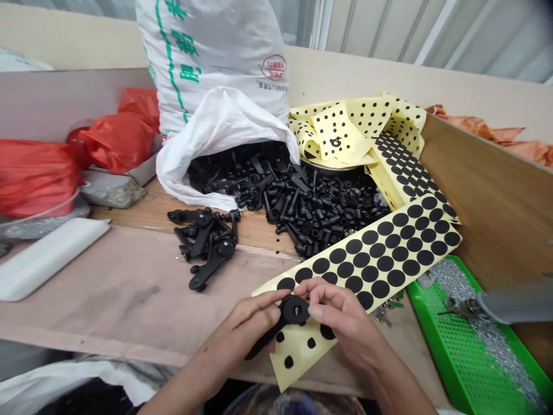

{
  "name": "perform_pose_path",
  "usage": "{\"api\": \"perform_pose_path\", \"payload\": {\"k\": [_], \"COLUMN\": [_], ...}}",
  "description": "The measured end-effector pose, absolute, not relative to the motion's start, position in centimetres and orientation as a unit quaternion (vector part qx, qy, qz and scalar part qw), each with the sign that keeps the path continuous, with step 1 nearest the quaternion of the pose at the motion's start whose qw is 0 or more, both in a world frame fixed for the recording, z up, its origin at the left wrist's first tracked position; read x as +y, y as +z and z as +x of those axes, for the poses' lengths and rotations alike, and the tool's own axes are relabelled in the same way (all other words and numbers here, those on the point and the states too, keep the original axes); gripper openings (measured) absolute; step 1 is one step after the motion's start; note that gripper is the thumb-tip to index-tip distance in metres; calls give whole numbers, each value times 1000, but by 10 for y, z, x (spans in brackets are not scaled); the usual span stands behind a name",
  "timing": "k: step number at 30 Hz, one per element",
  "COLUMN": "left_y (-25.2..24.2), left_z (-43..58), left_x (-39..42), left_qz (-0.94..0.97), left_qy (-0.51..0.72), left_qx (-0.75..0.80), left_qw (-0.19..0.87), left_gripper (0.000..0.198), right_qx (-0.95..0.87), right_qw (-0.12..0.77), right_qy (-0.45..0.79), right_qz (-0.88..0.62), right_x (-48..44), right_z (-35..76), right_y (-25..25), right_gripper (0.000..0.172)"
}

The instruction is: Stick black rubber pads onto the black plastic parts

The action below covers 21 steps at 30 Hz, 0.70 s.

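The left hand point(248, 323) has a narrow grip on a black lever part point(296, 311), thumb on top near its round head, the arm of the part slanting down toward the lower left. The right hand point(345, 317) curls its fingers closely at the other edge of that head; whether its grip pinches anything there, I cannot tell. The lever part is at the near edge of the tabletop point(116, 288), over the lower end of a yellow sticker sheet point(302, 354). Rows of black discs cover the sheet's upper length, and small dark spots mark the end below the hands. Ahead and to the left lies a small group of black parts point(203, 239). Beyond it, a white sack point(228, 52) with green lettering stands with a loose pile point(337, 202) of black pieces at its mouth. Crumpled yellow sheets point(345, 127) lie behind the pile. To the right, a green tray point(458, 340) holds small silvery pieces point(484, 323); at the far left are red bags point(34, 173) and a long white piece point(52, 259)
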<state>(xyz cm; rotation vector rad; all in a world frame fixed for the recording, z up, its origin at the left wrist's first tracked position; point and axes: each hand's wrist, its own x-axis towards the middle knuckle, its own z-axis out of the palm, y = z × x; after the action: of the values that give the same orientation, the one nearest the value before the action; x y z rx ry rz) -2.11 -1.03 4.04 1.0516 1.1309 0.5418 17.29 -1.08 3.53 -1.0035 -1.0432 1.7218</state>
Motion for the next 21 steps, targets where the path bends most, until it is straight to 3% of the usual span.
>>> {"api": "perform_pose_path", "payload": {"k": [21], "left_y": [42], "left_z": [-20], "left_x": [-9], "left_qz": [466], "left_qy": [266], "left_qx": [499], "left_qw": [680], "left_gripper": [41], "right_qx": [-439], "right_qw": [418], "right_qy": [679], "right_qz": [-414], "right_x": [-10], "right_z": [172], "right_y": [31], "right_gripper": [15]}}
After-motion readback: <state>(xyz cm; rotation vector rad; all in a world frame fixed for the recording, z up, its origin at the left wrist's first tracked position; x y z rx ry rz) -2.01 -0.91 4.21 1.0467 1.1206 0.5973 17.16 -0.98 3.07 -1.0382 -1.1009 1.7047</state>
